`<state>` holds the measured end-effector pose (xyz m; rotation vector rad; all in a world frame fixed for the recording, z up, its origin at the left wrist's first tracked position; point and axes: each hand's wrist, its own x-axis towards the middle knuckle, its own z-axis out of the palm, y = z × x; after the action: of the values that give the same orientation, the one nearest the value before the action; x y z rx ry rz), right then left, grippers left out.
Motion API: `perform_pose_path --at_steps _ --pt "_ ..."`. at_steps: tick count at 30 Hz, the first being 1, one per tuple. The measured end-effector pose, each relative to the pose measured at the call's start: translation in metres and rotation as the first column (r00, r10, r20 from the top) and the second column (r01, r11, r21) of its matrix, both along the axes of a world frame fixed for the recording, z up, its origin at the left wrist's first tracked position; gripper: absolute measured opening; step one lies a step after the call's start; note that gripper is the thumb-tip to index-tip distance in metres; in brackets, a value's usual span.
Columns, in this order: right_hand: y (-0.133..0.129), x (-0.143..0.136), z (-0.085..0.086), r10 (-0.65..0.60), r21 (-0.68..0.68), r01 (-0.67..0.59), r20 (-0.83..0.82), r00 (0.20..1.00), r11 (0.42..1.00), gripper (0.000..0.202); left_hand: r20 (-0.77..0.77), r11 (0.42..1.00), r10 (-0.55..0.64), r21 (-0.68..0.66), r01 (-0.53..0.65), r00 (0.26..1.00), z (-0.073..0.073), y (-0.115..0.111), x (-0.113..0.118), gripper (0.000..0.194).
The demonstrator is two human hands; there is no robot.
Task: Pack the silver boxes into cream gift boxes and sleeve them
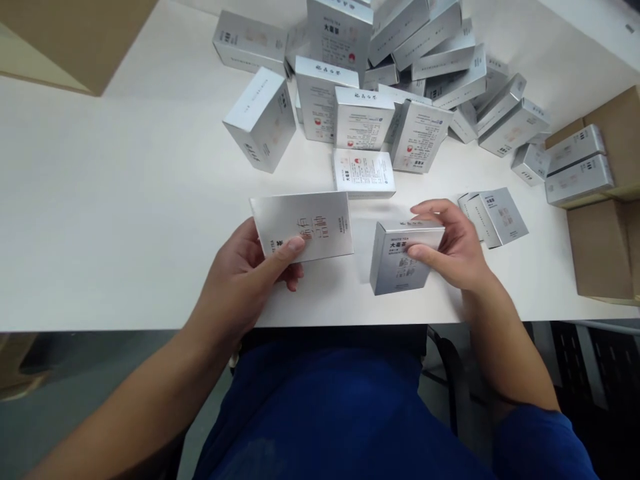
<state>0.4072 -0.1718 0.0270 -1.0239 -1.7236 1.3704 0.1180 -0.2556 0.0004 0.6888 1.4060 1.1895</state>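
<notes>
My left hand is closed on a silver tea box, its thumb across the printed face and its fingers underneath. The box lies nearly flat above the table, long side running left to right. To the right, my right hand grips another silver tea box, marked "WHITE TEA", held upright between thumb and fingers. The two held boxes are apart. Just beyond them a tea box rests on the white table. Right of my right hand, a tea box leans over another one.
A heap of silver tea boxes covers the back of the table, with several standing at its front. An open cardboard carton at the right has tea boxes in it. Another cardboard box is at the back left.
</notes>
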Motion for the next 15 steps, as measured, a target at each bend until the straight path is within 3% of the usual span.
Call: perform_pose_path --at_steps 3,6,9,12,15 --pt "-0.001 0.006 0.019 -0.05 0.073 0.045 0.057 0.997 0.996 0.068 -0.117 0.997 0.016 0.071 -0.008 0.993 0.011 0.002 -0.009 0.039" --pt "0.001 0.004 0.038 -0.056 0.132 0.043 0.097 0.994 0.99 0.068 -0.24 0.989 0.052 0.145 -0.017 0.969 0.032 0.008 -0.016 0.043" --pt "0.003 -0.012 0.046 -0.025 0.195 0.004 0.101 0.995 0.981 0.061 -0.291 0.979 -0.033 0.181 0.089 0.956 0.047 0.019 -0.015 0.039" --pt "0.002 -0.039 0.033 -0.097 0.231 0.085 0.041 0.994 0.969 0.057 -0.169 0.966 -0.167 0.169 0.196 0.971 0.045 0.033 -0.004 0.036" --pt "-0.006 -0.067 0.003 -0.263 0.152 0.269 -0.061 0.963 0.951 0.054 0.021 0.981 -0.153 0.121 0.15 0.988 0.032 0.046 0.011 0.036"
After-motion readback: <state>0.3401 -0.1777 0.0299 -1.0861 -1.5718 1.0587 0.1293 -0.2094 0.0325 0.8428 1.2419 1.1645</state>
